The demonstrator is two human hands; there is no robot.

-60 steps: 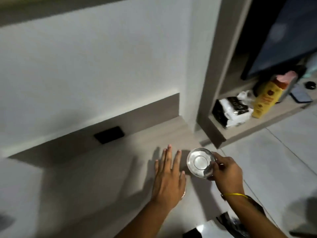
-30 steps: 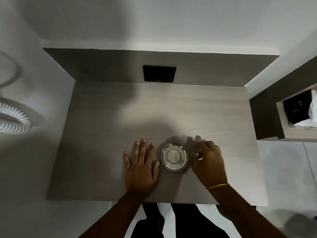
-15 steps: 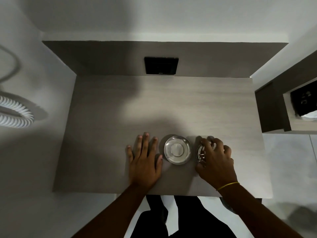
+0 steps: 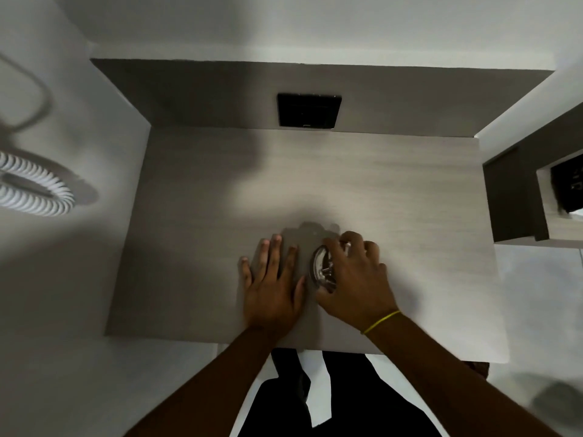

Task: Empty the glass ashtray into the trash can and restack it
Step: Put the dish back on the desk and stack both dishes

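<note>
Glass ashtray (image 4: 321, 269) on table (image 4: 394, 190), near front edge, just R of centre. Only a crescent of rim visible; rest hidden under right hand (image 4: 353, 275). Looks like glass on glass (one piece on another?) but cannot separate pieces under the palm; blur adds to doubt. Contents: none made out in the visible part.

Right hand: draped over ashtray from above, fingers curled round far and near rim. Grip appears closed on the ashtray, though contact pts mostly hidden, so marked probable, not certain. Yellow band (image 4: 380, 321) at wrist.

Left hand (image 4: 273, 279): flat on table just L of ashtray, fingers spread, palm down, holding nothing. Thumb side near the glass; touching or a hair apart, cannot tell.

Progress (judgement): no trash can in view, ashtray at the table and under the hand, no debris seen. Reads as late stage, emptying likely done, restack in hand or just finishing. Left to do: confirm seated square on whatever lies beneath, release, withdraw. Cannot confirm the stack itself from this view.

Surroundings: dark socket plate (image 4: 309, 110) on back panel, well apart. White coiled hose (image 4: 34, 190) far L on floor. Dark shelf unit (image 4: 533, 197) far R. Rest of table bare around the hands.
</note>
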